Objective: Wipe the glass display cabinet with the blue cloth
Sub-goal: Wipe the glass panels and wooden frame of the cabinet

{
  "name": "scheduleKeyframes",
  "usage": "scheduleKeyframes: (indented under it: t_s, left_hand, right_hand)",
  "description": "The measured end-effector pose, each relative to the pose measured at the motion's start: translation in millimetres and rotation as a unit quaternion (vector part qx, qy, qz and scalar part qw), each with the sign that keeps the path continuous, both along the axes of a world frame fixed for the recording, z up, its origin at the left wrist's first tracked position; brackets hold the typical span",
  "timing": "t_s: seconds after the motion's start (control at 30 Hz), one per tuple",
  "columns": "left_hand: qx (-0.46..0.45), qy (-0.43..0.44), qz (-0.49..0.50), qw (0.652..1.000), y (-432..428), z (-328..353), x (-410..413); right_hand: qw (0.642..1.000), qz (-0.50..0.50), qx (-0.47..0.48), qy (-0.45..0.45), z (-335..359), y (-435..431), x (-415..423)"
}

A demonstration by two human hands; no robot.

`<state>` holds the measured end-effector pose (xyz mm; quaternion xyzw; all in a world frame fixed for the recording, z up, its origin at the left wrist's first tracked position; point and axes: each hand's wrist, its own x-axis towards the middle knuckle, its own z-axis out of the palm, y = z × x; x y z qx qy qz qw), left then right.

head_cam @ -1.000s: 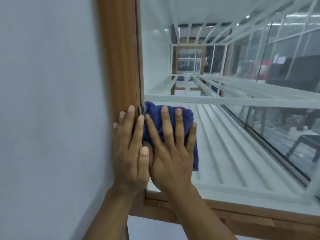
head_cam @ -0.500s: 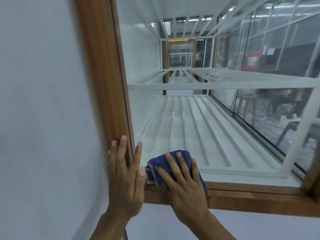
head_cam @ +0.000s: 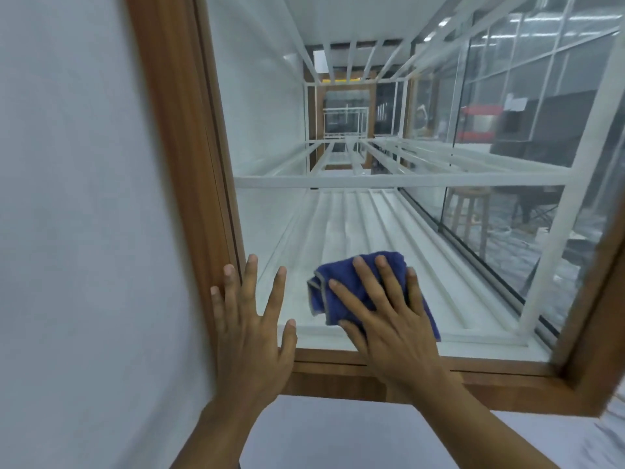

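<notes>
Right hand [head_cam: 389, 319] flat, fingers spread, pressing the crumpled dark blue cloth [head_cam: 341, 286] against the glass pane of the wood-framed glass display cabinet [head_cam: 189, 184], low down nr the bottom rail. Left hand [head_cam: 252, 330] also open, palm flat, holding nothing, sitting at the bottom-left corner w/ fingertips across the brown frame edge. White slatted shelves [head_cam: 358, 228] visible thru the glass

Cool, even indoor light, dim beyond the glass [head_cam: 507, 137] | bright ceiling strips reflected upper right | wide-angle bowing of the wooden frame [head_cam: 176, 137] | soft blur at edges, possibly motion | shadows faint.
</notes>
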<state>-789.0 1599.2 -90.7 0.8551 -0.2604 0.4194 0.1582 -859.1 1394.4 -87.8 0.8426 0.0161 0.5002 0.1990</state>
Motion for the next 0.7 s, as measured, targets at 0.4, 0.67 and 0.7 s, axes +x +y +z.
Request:
scheduleKeyframes:
  t_s: [0.4, 0.67, 0.7]
  left_hand:
    - [0.052, 0.014, -0.004, 0.999, 21.4, -41.7, 2.2]
    - [0.001, 0.026, 0.001, 1.0, 14.3, -22.8, -16.1]
    - [-0.013, 0.035, 0.002, 0.999, 10.8, -12.3, -18.8]
  right_hand:
    - [0.999, 0.013, 0.018, 0.026, -62.4, 48.4, 30.9]
    - [0.994, 0.09, 0.063, 0.028, -35.6, 42.6, 0.5]
    - [0.992, 0.097, 0.077, 0.018, -23.2, 44.2, -2.3]
